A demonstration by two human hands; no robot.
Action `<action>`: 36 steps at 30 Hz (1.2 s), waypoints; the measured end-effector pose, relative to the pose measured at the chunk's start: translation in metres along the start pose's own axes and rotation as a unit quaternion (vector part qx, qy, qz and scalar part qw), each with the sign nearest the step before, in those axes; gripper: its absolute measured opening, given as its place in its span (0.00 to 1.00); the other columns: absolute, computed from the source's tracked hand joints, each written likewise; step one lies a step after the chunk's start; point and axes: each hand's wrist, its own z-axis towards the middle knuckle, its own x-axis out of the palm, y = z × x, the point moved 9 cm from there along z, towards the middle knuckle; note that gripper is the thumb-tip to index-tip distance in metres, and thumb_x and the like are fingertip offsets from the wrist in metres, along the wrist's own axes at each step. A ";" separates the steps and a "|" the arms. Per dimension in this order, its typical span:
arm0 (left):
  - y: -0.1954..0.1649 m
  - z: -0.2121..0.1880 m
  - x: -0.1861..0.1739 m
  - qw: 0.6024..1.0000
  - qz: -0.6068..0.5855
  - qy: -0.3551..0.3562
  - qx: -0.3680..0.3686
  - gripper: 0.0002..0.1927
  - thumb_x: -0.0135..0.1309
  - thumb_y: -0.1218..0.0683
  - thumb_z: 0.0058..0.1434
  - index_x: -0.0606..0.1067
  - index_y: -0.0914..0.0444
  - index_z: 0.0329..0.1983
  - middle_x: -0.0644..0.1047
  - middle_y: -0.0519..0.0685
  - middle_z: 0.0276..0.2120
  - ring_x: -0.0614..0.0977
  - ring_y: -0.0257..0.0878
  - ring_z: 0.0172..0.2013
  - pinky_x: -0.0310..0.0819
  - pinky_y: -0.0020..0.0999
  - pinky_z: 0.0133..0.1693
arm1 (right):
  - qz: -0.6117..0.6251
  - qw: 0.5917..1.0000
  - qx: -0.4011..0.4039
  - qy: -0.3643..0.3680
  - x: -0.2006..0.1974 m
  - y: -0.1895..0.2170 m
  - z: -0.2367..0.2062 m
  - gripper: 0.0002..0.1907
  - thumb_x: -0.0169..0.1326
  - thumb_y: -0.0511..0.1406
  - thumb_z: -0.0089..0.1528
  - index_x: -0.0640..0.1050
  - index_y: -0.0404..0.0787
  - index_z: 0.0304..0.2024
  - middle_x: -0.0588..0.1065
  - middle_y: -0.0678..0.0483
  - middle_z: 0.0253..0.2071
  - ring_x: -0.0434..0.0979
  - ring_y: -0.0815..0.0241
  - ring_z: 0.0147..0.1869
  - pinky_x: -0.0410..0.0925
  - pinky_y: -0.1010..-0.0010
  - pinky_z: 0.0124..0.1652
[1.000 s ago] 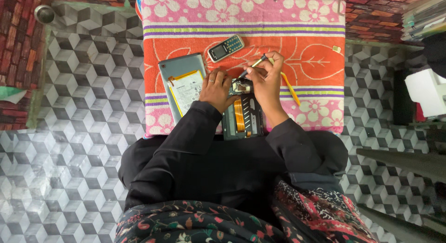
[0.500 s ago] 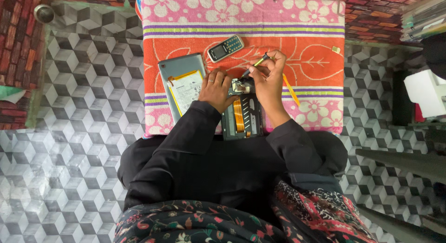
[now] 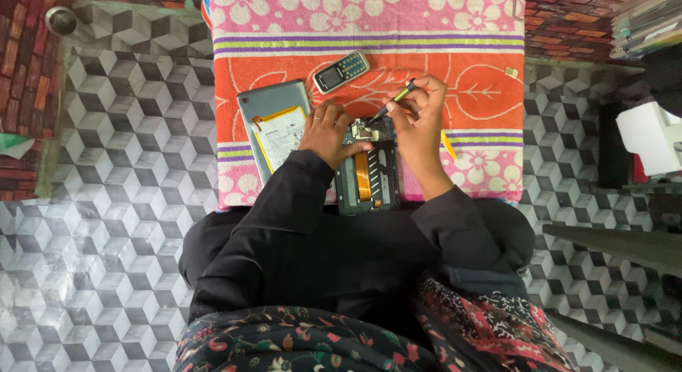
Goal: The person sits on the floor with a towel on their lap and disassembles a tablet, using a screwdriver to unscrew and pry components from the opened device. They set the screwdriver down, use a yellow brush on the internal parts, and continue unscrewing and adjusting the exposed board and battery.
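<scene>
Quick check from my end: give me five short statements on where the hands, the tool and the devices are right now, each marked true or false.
1. The right hand holds a thin tool with its tip down on the opened device. True.
2. The left hand holds the small keypad phone. False: the phone lies alone on the towel, and the left hand rests on the opened device's edge.
3. A grey tablet lies to the left of the opened device. True.
4. The opened device lies on the bare tiled floor. False: it lies on the towel.
5. An orange strip runs along the opened device. True.
</scene>
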 end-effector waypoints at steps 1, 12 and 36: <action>0.001 0.000 0.001 1.000 0.000 -0.010 0.004 0.33 0.62 0.34 0.56 0.77 0.63 0.51 0.72 0.57 0.55 0.67 0.57 0.63 0.59 0.58 0.61 | 0.016 1.000 0.003 -0.001 -0.002 -0.001 0.001 0.27 0.51 0.18 0.68 0.56 0.43 0.61 0.76 0.47 0.50 0.83 0.57 0.55 0.76 0.71 0.52; 0.004 -0.002 0.009 0.996 0.009 -0.071 0.045 0.14 0.62 0.56 0.57 0.76 0.61 0.47 0.72 0.52 0.53 0.68 0.55 0.64 0.62 0.56 0.62 | 0.029 0.999 0.000 -0.013 -0.022 0.000 0.002 0.28 0.52 0.18 0.68 0.56 0.44 0.62 0.75 0.45 0.53 0.82 0.56 0.56 0.77 0.70 0.50; 0.010 0.009 0.010 0.997 0.075 -0.023 0.021 0.08 0.55 0.58 0.61 0.76 0.53 0.43 0.71 0.49 0.48 0.67 0.52 0.61 0.58 0.55 0.63 | -0.003 1.000 -0.009 -0.017 -0.030 0.008 -0.002 0.28 0.52 0.18 0.68 0.56 0.45 0.61 0.76 0.46 0.52 0.82 0.57 0.59 0.74 0.73 0.53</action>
